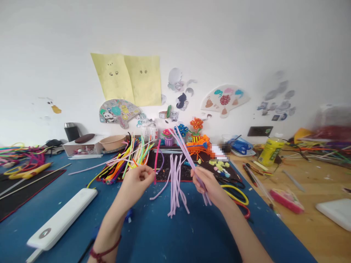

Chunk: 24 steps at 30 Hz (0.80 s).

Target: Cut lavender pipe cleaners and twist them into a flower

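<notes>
My left hand point(136, 182) is closed in a pinch on a pink pipe cleaner point(157, 160) that stands upright above the blue mat point(175, 233). My right hand point(206, 183) is closed round a small bundle of lilac pipe cleaners point(184, 149), which slant up to the left and poke out below the fist. Between the two hands, several more lilac pipe cleaners point(175, 186) lie loose on the mat. A heap of mixed-colour pipe cleaners point(128, 160) fans out just beyond my left hand.
A white power strip point(61, 219) lies front left. Yellow and red scissors handles point(240, 199) sit right of my right hand. Pipe-cleaner flowers point(196, 131), small bottles, a bowl point(113, 142) and a yellow-green bottle point(270, 151) line the back. A wooden table with a pink item point(286, 201) is on the right.
</notes>
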Motion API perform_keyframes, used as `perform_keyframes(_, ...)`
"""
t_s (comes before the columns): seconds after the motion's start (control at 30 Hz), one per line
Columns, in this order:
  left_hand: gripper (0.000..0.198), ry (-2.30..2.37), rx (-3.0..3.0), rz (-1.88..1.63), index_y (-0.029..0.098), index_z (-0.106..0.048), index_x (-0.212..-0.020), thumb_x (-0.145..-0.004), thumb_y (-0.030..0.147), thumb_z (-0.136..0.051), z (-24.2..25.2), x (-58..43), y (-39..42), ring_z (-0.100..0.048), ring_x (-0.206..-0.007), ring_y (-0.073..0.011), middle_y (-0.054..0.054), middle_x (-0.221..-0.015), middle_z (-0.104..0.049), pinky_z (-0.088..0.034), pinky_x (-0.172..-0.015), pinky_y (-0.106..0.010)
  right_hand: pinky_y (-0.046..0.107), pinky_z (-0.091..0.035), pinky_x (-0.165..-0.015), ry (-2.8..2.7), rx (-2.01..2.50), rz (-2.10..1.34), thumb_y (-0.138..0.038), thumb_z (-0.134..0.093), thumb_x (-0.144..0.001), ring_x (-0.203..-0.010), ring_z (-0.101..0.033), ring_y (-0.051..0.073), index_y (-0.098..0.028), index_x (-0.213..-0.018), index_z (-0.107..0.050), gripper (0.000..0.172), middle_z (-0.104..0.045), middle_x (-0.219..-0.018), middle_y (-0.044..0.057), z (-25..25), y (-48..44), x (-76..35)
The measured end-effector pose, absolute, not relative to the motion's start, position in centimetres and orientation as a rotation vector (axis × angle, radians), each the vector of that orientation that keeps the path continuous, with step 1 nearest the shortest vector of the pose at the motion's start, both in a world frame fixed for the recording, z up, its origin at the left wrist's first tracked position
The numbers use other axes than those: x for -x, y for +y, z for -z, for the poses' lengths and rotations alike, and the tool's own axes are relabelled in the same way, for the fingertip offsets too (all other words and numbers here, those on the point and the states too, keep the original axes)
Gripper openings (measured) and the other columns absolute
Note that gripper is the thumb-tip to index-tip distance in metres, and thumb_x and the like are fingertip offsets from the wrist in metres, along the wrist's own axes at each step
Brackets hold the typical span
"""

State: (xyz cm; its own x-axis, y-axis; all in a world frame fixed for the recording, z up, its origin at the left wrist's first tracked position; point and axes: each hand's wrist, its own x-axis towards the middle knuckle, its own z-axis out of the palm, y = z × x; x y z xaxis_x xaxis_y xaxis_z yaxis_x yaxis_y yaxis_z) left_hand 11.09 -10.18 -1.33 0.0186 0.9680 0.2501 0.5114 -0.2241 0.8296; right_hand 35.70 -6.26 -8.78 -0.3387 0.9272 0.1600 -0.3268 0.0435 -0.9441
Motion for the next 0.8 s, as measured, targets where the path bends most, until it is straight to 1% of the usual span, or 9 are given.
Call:
perform_keyframes(0.1, 0.023, 1.351, -1.637, -1.331, 0.015, -0.057, -0.069, -0.072, 0.038, -0.061, 2.3, -14.6, -8.2, -0.038, -0.043, -0.0071, 0.005, -0.048, -0.046, -0.027, -0.044, -0.018, 0.018, -0.02, -0.038, -1.267, 0.678, -1.516, -0.05, -0.056, -0.086, -0.037, -0.028, 0.004, -0.018, -0.081, -0.053, 0.033, -0.043, -0.052, -0.008, 8.6, -6.5, -35.1)
perform_keyframes(0.2, 0.021, 1.256, -1.502, -1.563, 0.015, -0.057, -0.069, -0.073, 0.036, -0.061, 3.4, -17.8, -6.6, -0.037, -0.041, -0.0059, 0.006, -0.049, -0.046, -0.027, -0.042, -0.017, 0.019, -0.021, -0.038, -1.261, 0.675, -1.498, -0.051, -0.056, -0.085, -0.037, -0.031, 0.005, -0.018, -0.08, -0.052, 0.034, -0.043, -0.052, -0.007, 8.7, -6.6, -34.6)
perform_keyframes(0.27, 0.019, 1.24, -1.435, -1.715, 0.015, -0.057, -0.07, -0.074, 0.033, -0.061, 4.2, -19.4, -6.0, -0.04, -0.043, -0.0061, 0.005, -0.052, -0.049, -0.032, -0.044, -0.017, 0.019, -0.02, -0.038, -1.233, 0.675, -1.482, -0.051, -0.056, -0.086, -0.037, -0.032, 0.005, -0.018, -0.08, -0.052, 0.034, -0.044, -0.053, -0.007, 8.8, -6.6, -34.2)
perform_keyframes(0.33, 0.017, 1.202, -1.407, -1.788, 0.016, -0.057, -0.074, -0.077, 0.032, -0.06, 4.8, -20.5, -5.9, -0.046, -0.047, -0.0072, 0.004, -0.056, -0.053, -0.037, -0.047, -0.018, 0.019, -0.019, -0.037, -1.198, 0.68, -1.467, -0.05, -0.055, -0.086, -0.038, -0.033, 0.004, -0.018, -0.078, -0.051, 0.032, -0.044, -0.055, -0.007, 9.0, -6.6, -33.9)
perform_keyframes(0.47, 0.017, 1.106, -1.433, -1.752, 0.016, -0.056, -0.08, -0.081, 0.033, -0.059, 5.7, -21.4, -6.4, -0.053, -0.054, -0.0093, 0.002, -0.063, -0.058, -0.043, -0.051, -0.019, 0.019, -0.021, -0.037, -1.155, 0.687, -1.436, -0.05, -0.056, -0.086, -0.038, -0.034, 0.004, -0.019, -0.08, -0.054, 0.032, -0.045, -0.056, -0.006, 9.2, -6.7, -33.6)
perform_keyframes(0.63, 0.014, 1.063, -1.484, -1.727, 0.016, -0.056, -0.081, -0.083, 0.03, -0.057, 6.2, -21.6, -6.8, -0.055, -0.055, -0.0091, 0.002, -0.064, -0.059, -0.044, -0.053, -0.02, 0.019, -0.026, -0.036, -1.173, 0.711, -1.373, -0.053, -0.058, -0.084, -0.038, -0.036, 0.005, -0.019, -0.08, -0.055, 0.033, -0.047, -0.058, -0.006, 9.1, -7.0, -33.3)
perform_keyframes(0.8, 0.012, 1.036, -1.527, -1.726, 0.017, -0.056, -0.081, -0.084, 0.029, -0.056, 5.8, -21.7, -7.2, -0.057, -0.055, -0.0096, 0.002, -0.063, -0.059, -0.045, -0.054, -0.02, 0.02, -0.028, -0.034, -1.256, 0.757, -1.276, -0.054, -0.054, -0.085, -0.04, -0.038, 0.007, -0.019, -0.075, -0.055, 0.036, -0.046, -0.058, -0.005, 9.2, -7.3, -32.8)
